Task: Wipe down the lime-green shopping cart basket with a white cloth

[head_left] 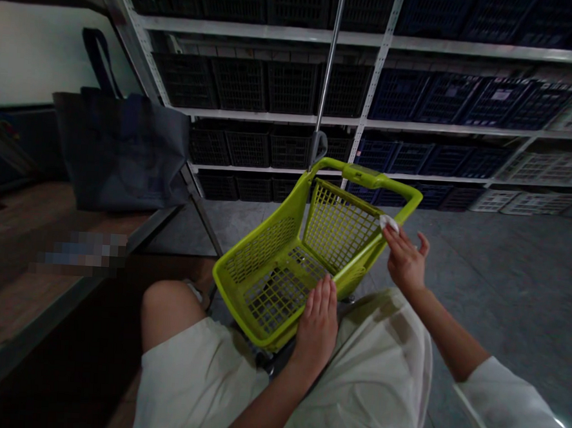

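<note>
A lime-green plastic shopping cart (260,235) with lattice walls stands between my knees, its basket facing up. My right hand (406,260) pinches a small white cloth or tissue (389,223) and presses it against the cart's upper right rim, just below the handle (366,175). Lower down, my left hand (318,319) lies on the near right side of the basket, its fingers stretched out together and their tips at the rim. The thumb of that hand is hidden. Nothing lies in the basket; its grid floor shows through.
Metal shelving (371,83) with rows of dark, blue and pale plastic crates fills the back. On the left, a dark tote bag (120,152) stands on a wooden-topped table (28,224) with a metal edge. A metal pole (330,68) rises behind the handle. Grey floor (505,272) extends rightward.
</note>
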{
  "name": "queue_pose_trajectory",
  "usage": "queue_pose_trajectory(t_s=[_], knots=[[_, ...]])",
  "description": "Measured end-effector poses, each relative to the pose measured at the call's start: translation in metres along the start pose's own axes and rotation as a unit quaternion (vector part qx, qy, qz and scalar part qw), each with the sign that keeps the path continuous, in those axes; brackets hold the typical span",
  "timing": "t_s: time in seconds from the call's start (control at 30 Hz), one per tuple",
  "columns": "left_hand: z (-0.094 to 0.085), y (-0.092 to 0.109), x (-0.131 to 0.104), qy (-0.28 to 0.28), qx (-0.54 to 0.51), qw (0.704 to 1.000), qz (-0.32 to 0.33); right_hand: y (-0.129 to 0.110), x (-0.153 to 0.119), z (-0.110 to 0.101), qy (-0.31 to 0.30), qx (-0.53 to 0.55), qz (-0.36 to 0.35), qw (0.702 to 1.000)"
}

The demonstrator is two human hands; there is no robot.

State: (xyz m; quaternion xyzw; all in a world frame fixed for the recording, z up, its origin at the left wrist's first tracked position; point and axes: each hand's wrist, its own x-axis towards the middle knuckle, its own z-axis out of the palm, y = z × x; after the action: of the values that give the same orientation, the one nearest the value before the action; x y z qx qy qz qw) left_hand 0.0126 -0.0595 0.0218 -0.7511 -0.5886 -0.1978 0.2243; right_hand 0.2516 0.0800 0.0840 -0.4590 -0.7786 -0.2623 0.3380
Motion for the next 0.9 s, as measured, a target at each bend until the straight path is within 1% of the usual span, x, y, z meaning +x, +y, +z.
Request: queue_pose_trajectory(t_s=[0.03, 0.13, 0.17, 0.2, 0.27, 0.37, 0.43, 0.5, 0.57, 0.63, 0.67, 0.73, 0.77, 0.8, 0.83, 0.87, 0.9], knots=[[-0.001, 0.0, 0.0, -0.001, 0.001, 1.0, -0.002, -0.023, -0.007, -0.001, 0.005, 0.012, -0.004, 1.0], [-0.004, -0.001, 0.001, 0.008, 0.002, 1.0, -0.001, -0.096, -0.032, -0.006, -0.052, 0.117, -0.079, 0.989], [-0.005, -0.002, 0.001, 0.013, 0.001, 1.0, -0.002, -0.114, -0.038, -0.008, -0.06, 0.139, -0.082, 0.985], [-0.006, -0.002, 0.001, 0.017, 0.0, 1.0, -0.002, -0.126, -0.044, -0.01, -0.066, 0.156, -0.083, 0.982], [-0.008, -0.004, 0.002, 0.019, 0.0, 1.0, -0.003, -0.136, -0.049, -0.012, -0.072, 0.175, -0.083, 0.978], [-0.009, -0.006, 0.001, 0.009, 0.001, 1.0, 0.004, -0.129, -0.048, -0.008, -0.074, 0.188, -0.101, 0.974], [-0.008, -0.007, 0.001, 0.005, 0.002, 1.0, 0.007, -0.12, -0.046, -0.005, -0.073, 0.189, -0.117, 0.972], [-0.006, -0.007, 0.001, 0.002, 0.001, 1.0, 0.009, -0.106, -0.042, -0.003, -0.086, 0.186, -0.153, 0.967], [-0.004, -0.008, 0.001, 0.002, 0.0, 1.0, 0.007, -0.082, -0.034, -0.002, -0.108, 0.178, -0.199, 0.957], [-0.003, -0.008, 0.001, 0.002, 0.0, 1.0, 0.004, -0.044, -0.021, -0.001, -0.119, 0.156, -0.214, 0.957], [-0.003, -0.008, 0.001, 0.002, 0.0, 1.0, 0.003, -0.023, -0.014, -0.001, -0.113, 0.135, -0.199, 0.964], [-0.002, -0.007, 0.002, 0.004, 0.001, 1.0, 0.004, 0.018, 0.001, 0.001, -0.058, 0.072, -0.126, 0.988], [-0.002, -0.007, 0.002, 0.004, 0.001, 1.0, 0.005, 0.032, 0.007, 0.002, -0.029, 0.041, -0.083, 0.995], [-0.002, -0.007, 0.002, 0.005, 0.001, 1.0, 0.005, 0.04, 0.011, 0.003, -0.003, 0.015, -0.041, 0.999], [-0.002, -0.006, 0.003, 0.004, 0.001, 1.0, 0.004, 0.04, 0.013, 0.004, 0.016, -0.004, -0.005, 1.0], [-0.003, -0.006, 0.003, 0.003, 0.001, 1.0, 0.003, 0.032, 0.013, 0.005, 0.028, -0.014, 0.021, 0.999], [-0.004, -0.006, 0.004, 0.002, 0.0, 1.0, 0.001, 0.016, 0.009, 0.005, 0.028, -0.012, 0.033, 0.999]])
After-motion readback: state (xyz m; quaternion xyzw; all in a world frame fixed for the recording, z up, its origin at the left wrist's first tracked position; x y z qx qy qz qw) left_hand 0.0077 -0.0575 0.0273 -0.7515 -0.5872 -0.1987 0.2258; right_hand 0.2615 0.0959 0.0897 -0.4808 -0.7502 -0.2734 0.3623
